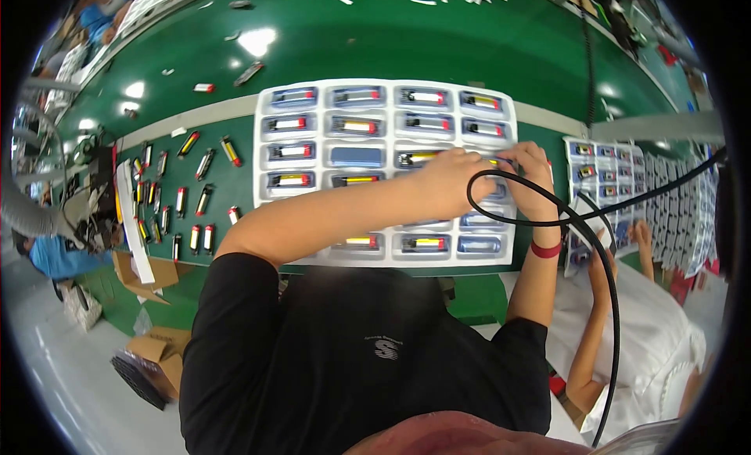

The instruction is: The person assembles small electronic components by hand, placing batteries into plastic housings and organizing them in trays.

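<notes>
Two hands meet over the right side of the white blister tray [383,91] on the green bench [391,40], third row down. Left hand [450,181] reaches across w/ forearm stretched over the tray, fingers curled down on a pocket; right hand [532,177] comes up from the near edge, wrist bent, red band on it. Both grips pinch at sth small there, prob. a lighter, but it's hidden, can't tell what's held. Best to seat each piece flat in its pocket, pressing evenly. Loose lighters [184,197] lie well apart, left of the tray.

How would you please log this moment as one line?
left hand | on white tray | right hand | same tray pocket | loose lighters left
</notes>
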Action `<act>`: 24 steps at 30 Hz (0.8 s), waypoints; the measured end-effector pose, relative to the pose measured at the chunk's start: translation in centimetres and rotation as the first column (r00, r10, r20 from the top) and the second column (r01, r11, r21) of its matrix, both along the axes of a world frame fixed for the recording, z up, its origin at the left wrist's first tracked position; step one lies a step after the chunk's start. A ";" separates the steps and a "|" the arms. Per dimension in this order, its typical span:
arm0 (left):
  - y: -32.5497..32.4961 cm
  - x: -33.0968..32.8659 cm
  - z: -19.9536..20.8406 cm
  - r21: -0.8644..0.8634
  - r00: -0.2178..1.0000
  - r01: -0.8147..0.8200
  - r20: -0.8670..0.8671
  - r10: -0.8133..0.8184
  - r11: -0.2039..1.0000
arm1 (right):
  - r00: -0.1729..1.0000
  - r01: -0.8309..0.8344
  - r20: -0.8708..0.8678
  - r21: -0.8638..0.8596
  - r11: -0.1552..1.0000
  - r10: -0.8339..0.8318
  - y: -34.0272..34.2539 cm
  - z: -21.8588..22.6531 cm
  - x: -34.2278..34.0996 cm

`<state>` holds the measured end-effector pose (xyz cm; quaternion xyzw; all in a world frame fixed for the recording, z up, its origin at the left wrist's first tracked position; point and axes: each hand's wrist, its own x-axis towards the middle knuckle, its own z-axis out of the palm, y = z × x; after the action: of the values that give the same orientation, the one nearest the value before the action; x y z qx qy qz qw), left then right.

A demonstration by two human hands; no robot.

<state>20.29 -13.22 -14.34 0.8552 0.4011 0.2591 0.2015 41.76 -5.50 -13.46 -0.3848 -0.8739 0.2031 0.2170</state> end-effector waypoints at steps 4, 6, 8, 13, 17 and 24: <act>-0.3 0.0 -1.5 -0.067 0.990 -0.049 0.132 0.057 0.997 | 0.999 -0.047 -0.013 0.007 0.999 0.047 0.6 0.5 -0.6; -0.2 -0.7 -0.2 0.002 0.999 -0.037 0.032 0.037 0.999 | 0.998 -0.062 -0.034 -0.001 0.998 0.062 0.6 0.6 -0.8; -0.3 -1.7 1.1 -0.047 0.997 -0.005 0.081 0.009 0.999 | 0.996 -0.035 -0.084 -0.070 0.997 0.029 0.5 1.0 -1.2; 1.0 -4.7 2.2 0.017 0.919 -0.240 0.326 0.222 0.971 | 0.945 0.070 -0.250 -0.476 0.877 -0.212 -0.5 1.6 -0.4; 1.7 -4.7 1.5 -0.407 0.825 -0.067 0.491 0.280 0.911 | 0.860 -0.131 -0.487 -0.501 0.856 -0.154 -0.8 2.1 -1.3; 2.0 -4.8 1.9 -0.538 0.490 0.431 0.814 0.313 0.724 | 0.694 -0.314 -0.695 -0.524 0.792 -0.185 -0.9 1.4 0.8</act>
<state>15.44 -11.25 -12.45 0.4775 0.2746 0.4770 0.6849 42.54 -6.39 -12.08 -0.2899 -0.6188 0.6130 0.3964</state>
